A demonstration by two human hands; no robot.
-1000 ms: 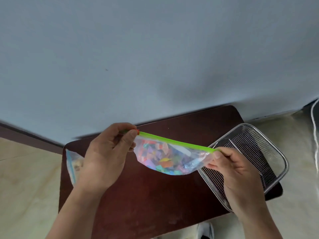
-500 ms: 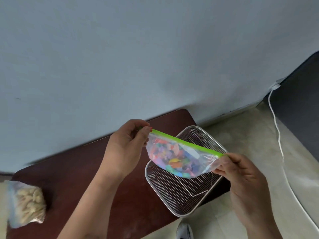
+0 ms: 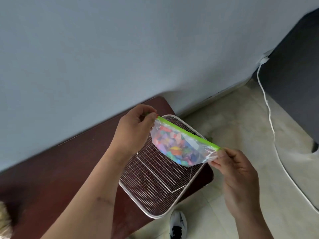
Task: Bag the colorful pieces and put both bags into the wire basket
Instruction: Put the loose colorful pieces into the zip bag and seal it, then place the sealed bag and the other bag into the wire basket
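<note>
Clear plastic bag (image 3: 181, 145): green zip strip along the top edge, filled with colorful pieces (image 3: 174, 147); held in the air, stretched between both hands, directly over the wire basket.
Left hand (image 3: 136, 128): fingers pinched closed on the bag's upper left corner at the zip strip.
Right hand (image 3: 234, 168): fingertips pinched closed on the bag's lower right corner.
Wire basket (image 3: 155, 183): metal mesh, nothing resting in it; sits at the right end of the dark brown table (image 3: 51, 169).
Second bag (image 3: 4, 219): pale contents, only partly visible at the frame's left edge, on the table, well apart from the basket.
Floor: a shoe (image 3: 177, 225) just below the basket; a white cable (image 3: 272, 128) at right.
</note>
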